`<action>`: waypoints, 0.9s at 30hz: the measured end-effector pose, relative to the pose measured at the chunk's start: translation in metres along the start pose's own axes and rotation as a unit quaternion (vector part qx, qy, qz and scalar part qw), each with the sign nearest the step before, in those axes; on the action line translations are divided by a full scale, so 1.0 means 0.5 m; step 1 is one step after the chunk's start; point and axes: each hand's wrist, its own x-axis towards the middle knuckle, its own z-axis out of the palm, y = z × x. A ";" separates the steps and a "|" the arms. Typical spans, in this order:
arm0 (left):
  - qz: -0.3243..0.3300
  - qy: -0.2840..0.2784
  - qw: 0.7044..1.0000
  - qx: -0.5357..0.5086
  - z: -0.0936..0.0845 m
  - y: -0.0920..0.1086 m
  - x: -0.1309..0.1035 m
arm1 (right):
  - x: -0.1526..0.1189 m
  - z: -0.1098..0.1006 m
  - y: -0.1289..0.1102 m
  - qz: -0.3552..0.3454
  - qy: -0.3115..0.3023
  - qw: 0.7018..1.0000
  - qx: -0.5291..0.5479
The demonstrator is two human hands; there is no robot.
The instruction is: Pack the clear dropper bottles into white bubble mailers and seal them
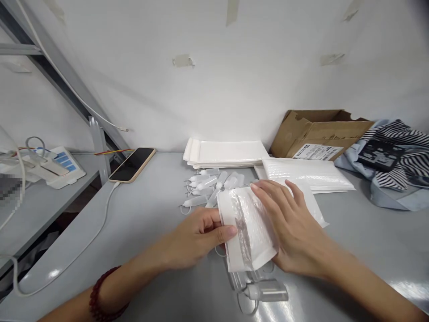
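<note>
Your worktop (154, 250) holds a brown box (321, 134) by the wall. Your left hand (204, 235) pinches the flap end of a white padded envelope (251, 223) above the worktop. Your right hand (291, 219) lies over its other side, fingers a little spread. Small clear bottles (204, 185) lie behind the envelope; another bottle (270, 290) lies in front.

Packing workstation, shown by stacked padded mailers (226, 153) and cardboard box (323, 134).
</note>
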 end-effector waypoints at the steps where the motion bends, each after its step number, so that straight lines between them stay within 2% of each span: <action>1: 0.000 0.009 1.000 0.014 0.000 0.002 -0.001 | 0.000 0.000 0.004 0.004 0.007 1.000 -0.002; 5: 0.023 0.040 0.993 0.107 -0.006 0.016 -0.012 | 0.004 -0.009 0.022 0.036 0.033 0.998 -0.042; 7: 0.048 0.011 0.980 0.194 -0.010 0.025 -0.021 | 0.005 -0.016 0.037 0.053 0.052 0.996 -0.058; 11: 0.067 -0.071 0.927 0.362 -0.010 0.031 -0.033 | 0.000 -0.019 0.071 0.080 0.050 0.994 -0.059; 15: 0.072 -0.113 0.880 0.455 -0.001 0.016 -0.033 | -0.004 -0.011 0.083 0.085 0.026 0.996 -0.030; 17: 0.065 -0.125 0.866 0.480 0.000 0.012 -0.034 | -0.004 -0.008 0.080 0.077 0.015 0.997 -0.023; 19: 0.058 -0.127 0.868 0.476 -0.006 0.016 -0.037 | -0.004 -0.006 0.073 0.070 -0.005 0.997 -0.018; 21: 0.061 -0.127 0.890 0.434 -0.016 0.028 -0.042 | -0.003 -0.006 0.068 0.065 -0.027 0.997 -0.014; 24: 0.086 -0.083 0.927 0.356 -0.030 0.047 -0.046 | -0.002 -0.007 0.059 0.057 -0.040 0.997 -0.011; 26: 0.112 0.008 0.934 0.340 -0.029 0.047 -0.042 | -0.001 -0.007 0.051 0.052 -0.041 0.998 -0.006; 27: 0.133 0.065 0.926 0.348 -0.024 0.042 -0.038 | 0.000 -0.007 0.046 0.050 -0.043 0.998 0.000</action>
